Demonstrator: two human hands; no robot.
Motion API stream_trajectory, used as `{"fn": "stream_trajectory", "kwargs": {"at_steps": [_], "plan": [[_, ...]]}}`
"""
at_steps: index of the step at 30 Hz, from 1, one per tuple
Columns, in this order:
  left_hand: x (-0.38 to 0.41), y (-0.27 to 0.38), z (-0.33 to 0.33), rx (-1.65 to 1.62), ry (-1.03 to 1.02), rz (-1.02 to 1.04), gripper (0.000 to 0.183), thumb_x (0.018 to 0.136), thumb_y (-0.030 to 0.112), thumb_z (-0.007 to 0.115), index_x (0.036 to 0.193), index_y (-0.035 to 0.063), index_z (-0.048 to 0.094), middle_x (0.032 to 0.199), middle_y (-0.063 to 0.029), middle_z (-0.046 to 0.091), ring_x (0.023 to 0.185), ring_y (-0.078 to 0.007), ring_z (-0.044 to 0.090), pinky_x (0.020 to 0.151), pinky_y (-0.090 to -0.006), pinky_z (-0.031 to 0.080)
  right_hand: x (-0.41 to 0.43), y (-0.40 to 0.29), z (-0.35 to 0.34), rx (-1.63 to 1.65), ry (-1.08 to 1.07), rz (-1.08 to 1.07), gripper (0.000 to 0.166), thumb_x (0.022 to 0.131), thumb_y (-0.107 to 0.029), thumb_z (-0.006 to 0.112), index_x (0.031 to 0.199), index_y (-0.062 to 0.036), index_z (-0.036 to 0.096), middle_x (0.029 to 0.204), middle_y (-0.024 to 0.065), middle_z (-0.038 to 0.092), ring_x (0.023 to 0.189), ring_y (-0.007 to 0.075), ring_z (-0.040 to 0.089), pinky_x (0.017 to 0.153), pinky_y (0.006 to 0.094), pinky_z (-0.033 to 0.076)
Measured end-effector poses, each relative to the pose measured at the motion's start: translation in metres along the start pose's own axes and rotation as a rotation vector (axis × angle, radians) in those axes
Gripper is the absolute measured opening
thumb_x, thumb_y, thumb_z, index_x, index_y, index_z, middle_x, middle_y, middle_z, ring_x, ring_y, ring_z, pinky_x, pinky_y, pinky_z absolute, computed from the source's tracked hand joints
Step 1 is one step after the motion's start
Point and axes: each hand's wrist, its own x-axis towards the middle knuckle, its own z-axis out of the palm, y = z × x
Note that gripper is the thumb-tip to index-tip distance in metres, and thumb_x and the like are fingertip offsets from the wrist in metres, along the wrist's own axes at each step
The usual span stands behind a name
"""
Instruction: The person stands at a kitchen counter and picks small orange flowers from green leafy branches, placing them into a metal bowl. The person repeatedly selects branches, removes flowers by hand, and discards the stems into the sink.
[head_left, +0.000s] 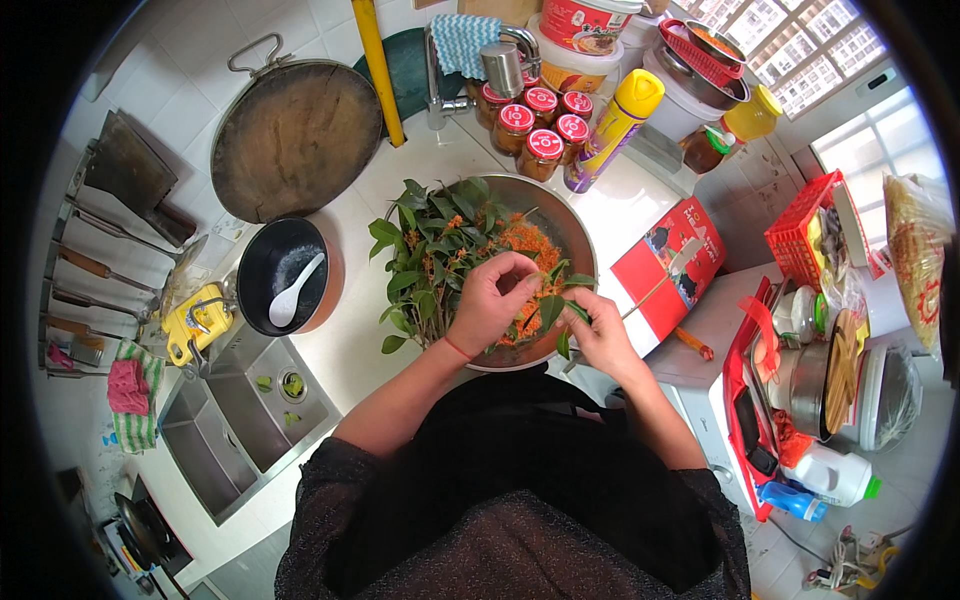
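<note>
Over a wide metal basin (583, 225), my right hand (598, 330) grips a leafy osmanthus-like sprig (553, 307) by its stem. My left hand (495, 296) is at that sprig's upper part, thumb and forefinger tips meeting. Whether a blossom is between them is hidden. Small orange blossoms (531, 238) lie loose in the right part of the basin, below and behind my hands. A thick bunch of leafy branches (431, 259) fills the left side and hangs over the rim, with some orange blossoms still among the leaves.
Left of the basin stands a dark pot (255, 300) holding a white spoon (294, 292), beside a double steel sink (259, 420). Several lidded jars (540, 154) and a yellow spray can (615, 131) stand behind. A red box (667, 266) lies at the right.
</note>
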Motion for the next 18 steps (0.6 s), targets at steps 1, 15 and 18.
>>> {"fn": "stream_trajectory", "kwargs": {"at_steps": [1, 15, 18], "plan": [[0.0007, -0.0001, -0.0002, -0.011, 0.013, 0.002, 0.004, 0.084, 0.005, 0.062, 0.085, 0.0018, 0.06, 0.072, 0.0034, 0.058, 0.065, -0.0016, 0.05, 0.058, -0.0183, 0.041, 0.0, 0.0003, -0.0005, -0.008, 0.0, 0.001, 0.006, 0.085, -0.001, 0.054, 0.088, 0.0033, 0.057, 0.073, 0.0118, 0.06, 0.07, 0.0214, 0.061, 0.064, 0.0307, 0.047], [0.0034, -0.0022, -0.0016, -0.127, -0.07, -0.102, 0.012, 0.088, 0.012, 0.061, 0.087, 0.0002, 0.063, 0.075, 0.0037, 0.059, 0.068, -0.0026, 0.051, 0.063, -0.019, 0.043, -0.0023, 0.0033, -0.0022, -0.27, 0.013, -0.1, 0.01, 0.084, 0.0, 0.056, 0.093, 0.0032, 0.057, 0.074, 0.0141, 0.059, 0.07, 0.027, 0.06, 0.064, 0.0332, 0.047], [0.0025, -0.0012, -0.0032, -0.108, -0.117, -0.109, 0.011, 0.089, 0.012, 0.061, 0.088, 0.0007, 0.062, 0.078, 0.0041, 0.058, 0.072, -0.0028, 0.051, 0.067, -0.0188, 0.043, -0.0028, 0.0029, -0.0014, -0.293, 0.014, -0.112, 0.01, 0.084, 0.0, 0.056, 0.093, 0.0031, 0.057, 0.074, 0.0147, 0.059, 0.07, 0.0287, 0.059, 0.064, 0.034, 0.047]]}}
